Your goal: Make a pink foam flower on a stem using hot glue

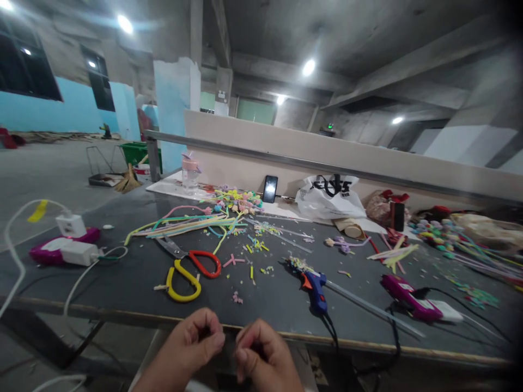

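Both hands are held together below the near edge of the worktable (122,294). The left hand (192,343) and right hand (261,354) are curled, fingertips pinched toward each other; whatever is pinched cannot be told. Within reach lie 1 pair of scissors (186,267), 1 blue glue gun (314,286) and pipe-cleaner stems (188,223).
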The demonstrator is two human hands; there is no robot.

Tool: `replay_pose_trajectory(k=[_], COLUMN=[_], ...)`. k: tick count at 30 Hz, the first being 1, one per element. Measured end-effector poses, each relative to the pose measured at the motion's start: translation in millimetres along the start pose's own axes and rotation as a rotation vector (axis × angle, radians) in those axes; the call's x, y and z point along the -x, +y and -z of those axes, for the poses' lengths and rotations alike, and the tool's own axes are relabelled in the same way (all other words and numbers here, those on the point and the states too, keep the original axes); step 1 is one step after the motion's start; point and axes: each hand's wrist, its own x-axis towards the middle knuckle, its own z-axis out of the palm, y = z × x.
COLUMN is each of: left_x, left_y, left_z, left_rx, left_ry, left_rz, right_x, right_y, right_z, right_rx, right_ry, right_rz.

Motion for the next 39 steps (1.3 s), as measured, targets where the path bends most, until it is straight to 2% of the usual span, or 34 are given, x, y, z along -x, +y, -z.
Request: replay_pose_trajectory(k=[2, 5, 7, 9, 12, 14, 17, 21, 24, 26, 32, 39], left_x=[3.7, 10.6, 13.7, 13.2, 5.9, -0.5, -8.2, -17.0, -27.2, -35.8, -56.2, -55.9], left_y=[0.6, 10.4, 24.8, 42.2, 60.9, 61.7, 45.7, 19.2, 15.1, 17.8, 15.8, 11.4], left_z=[2.4, 8.5, 15.8, 24.0, 31.1, 31.6, 33.0, 48.0, 62.6, 69.8, 81.0, 84.8], left_rx=[-0.099, -0.296, -0.383, -0.362, -0.319, -0.369, -0.518, -0.801, -0.994, -1.081, -1.169, -1.147], left_ry=[-0.018, 0.021, 0.037, 0.238, 0.356, 0.366, 0.353, 0.508, 0.595, 0.611, 0.64, 0.675], left_rz=[0.015, -0.022, -0.064, -0.158, -0.275, -0.306, -0.325, -0.597, -0.828, -0.903, -0.881, -0.818], right_x=[3.2, 8.2, 8.7, 3.7, -17.9, -41.0, -82.1, -131.3, -153.8, -161.3, -165.3, -169.5], right_y=[1.6, -1.0, -7.7, -17.9, -33.5, -39.2, -37.9, -23.2, -9.1, -1.1, 3.9, -2.3], right_z=[2.1, 8.0, 14.9, 23.4, 34.3, 37.8, 37.0, 31.9, 30.9, 32.3, 37.3, 46.5], right_rx=[0.121, 0.317, 0.433, 0.541, 0.762, 0.91, 1.116, 1.199, 1.244, 1.25, 1.179, 1.024], right_ry=[-0.08, -0.168, -0.1, 0.047, 0.178, 0.214, 0.188, 0.151, 0.147, 0.153, 0.25, 0.42], right_rz=[0.011, 0.084, 0.128, 0.193, 0.276, 0.233, 0.193, 0.241, 0.26, 0.281, 0.347, 0.4])
